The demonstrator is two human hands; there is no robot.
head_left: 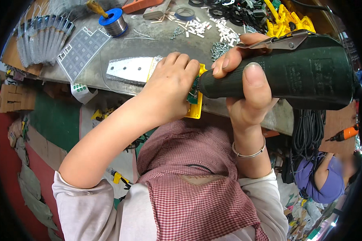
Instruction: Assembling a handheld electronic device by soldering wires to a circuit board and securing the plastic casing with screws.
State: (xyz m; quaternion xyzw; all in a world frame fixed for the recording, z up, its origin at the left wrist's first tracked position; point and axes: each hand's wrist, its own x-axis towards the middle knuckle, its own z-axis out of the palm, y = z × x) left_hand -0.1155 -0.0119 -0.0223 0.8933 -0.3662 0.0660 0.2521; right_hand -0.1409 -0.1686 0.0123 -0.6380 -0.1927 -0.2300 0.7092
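Yellow housing (195, 111) under power driver (301, 72)

The housing, with a green circuit board (192, 94) seen inside, is gripped beneath the left hand (171, 86), whose fingers are curled down over it. The driver is grasped by the right hand (250, 90), partly closed round its dark green barrel; its nose is set at the housing, just right of the left fingers. Driver work there is judged to be in hand; whether a screw is engaged cannot be told. For the next move, a steady left hold and a well-aligned driver are called for. Loose screws (220, 51) are seen beyond the right fingertips.
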